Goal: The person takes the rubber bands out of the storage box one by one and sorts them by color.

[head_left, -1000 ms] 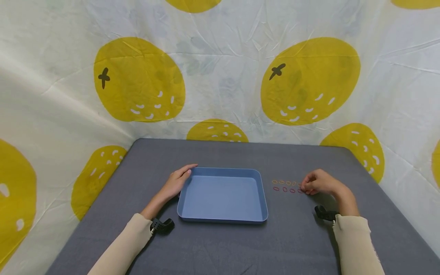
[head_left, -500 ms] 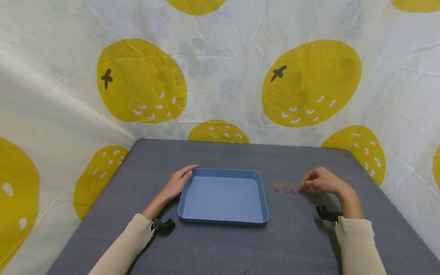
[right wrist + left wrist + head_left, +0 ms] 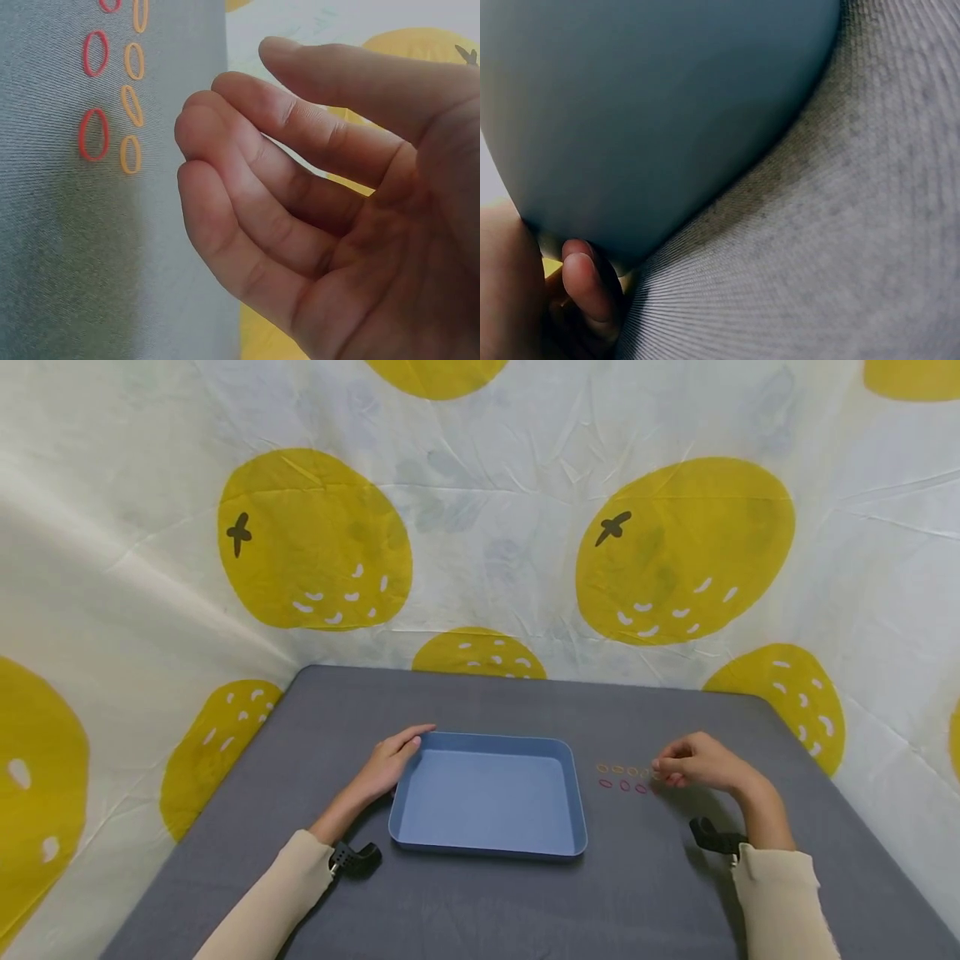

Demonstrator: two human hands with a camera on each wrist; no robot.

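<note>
In the head view my left hand (image 3: pixel 384 768) grips the far left corner of a blue rectangular tray (image 3: pixel 487 797), with the thumb at the rim. The left wrist view shows curled fingers (image 3: pixel 586 289) close against the tray's outer side (image 3: pixel 667 135). To the right of the tray lie two rows of small loops that look like rubber bands, orange bands (image 3: pixel 617 769) behind and red bands (image 3: pixel 625 786) in front. Over the right end of these rows hovers my right hand (image 3: pixel 701 762). Its fingers (image 3: pixel 206 202) are loosely bent, the thumb stands apart, and nothing is between them.
A grey cloth covers the table (image 3: pixel 510 902). Behind it and to the sides hangs a white curtain (image 3: pixel 487 568) printed with big yellow fruit. Each wrist wears a black camera band, and the right one (image 3: pixel 716 837) sits close over the table.
My right hand has lifted a little and shifted slightly left over the rows of bands. The left hand stays on the tray. The head view has tilted slightly upward.
</note>
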